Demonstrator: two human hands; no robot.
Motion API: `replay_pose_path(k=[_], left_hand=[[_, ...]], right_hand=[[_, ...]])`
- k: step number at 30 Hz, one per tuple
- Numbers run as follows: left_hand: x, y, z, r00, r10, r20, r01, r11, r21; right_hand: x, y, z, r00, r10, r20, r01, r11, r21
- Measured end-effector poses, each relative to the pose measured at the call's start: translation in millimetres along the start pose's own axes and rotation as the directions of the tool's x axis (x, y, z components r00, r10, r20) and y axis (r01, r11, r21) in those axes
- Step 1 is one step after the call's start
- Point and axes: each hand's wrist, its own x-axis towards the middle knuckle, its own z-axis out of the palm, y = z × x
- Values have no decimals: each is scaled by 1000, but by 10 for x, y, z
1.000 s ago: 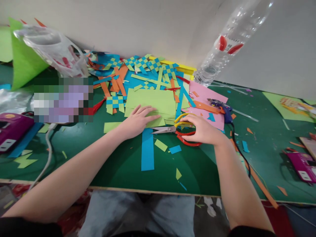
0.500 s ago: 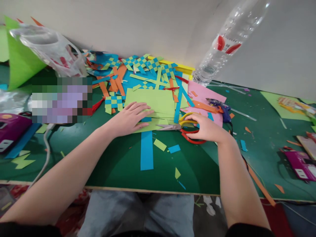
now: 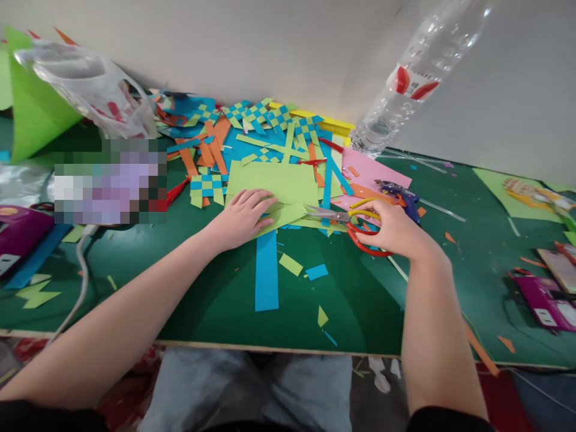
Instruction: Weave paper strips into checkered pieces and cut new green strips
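My left hand lies palm down at the left part of a light green paper sheet, fingers stretched out. Its thumb rests on a green paper strip, whose right end slants up over the sheet. My right hand grips scissors with one yellow and one red handle loop. The blades point left, slightly apart, their tips close to the strip's right end. A blue paper strip juts toward me from beneath the green paper.
Woven blue-and-green paper pieces and orange strips are heaped behind the sheet. A plastic bottle stands back right by pink paper. At left are a plastic-wrapped cup, a purple device and a white cable.
My right hand and the scissors have moved right and slightly up. The green strip's right end has swung upward over the sheet. My left hand has barely shifted.
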Motion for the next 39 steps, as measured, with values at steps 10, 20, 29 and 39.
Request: replay_pose_path(k=[10, 20, 29, 39], left_hand=[[-1, -13, 10, 1000, -6, 19, 7, 999, -32], [20, 55, 37, 998, 62, 21, -62, 998, -19], [44, 62, 9, 983, 182, 25, -180, 981, -67], [40, 24, 38, 973, 230, 33, -227, 969, -93]], right_hand=[[14, -33, 6, 997, -6, 72, 6, 1000, 5], [65, -211, 165, 990, -81, 112, 73, 995, 67], [110, -304, 288, 976, -182, 121, 179, 983, 37], [98, -209, 216, 973, -161, 163, 153, 986, 62]])
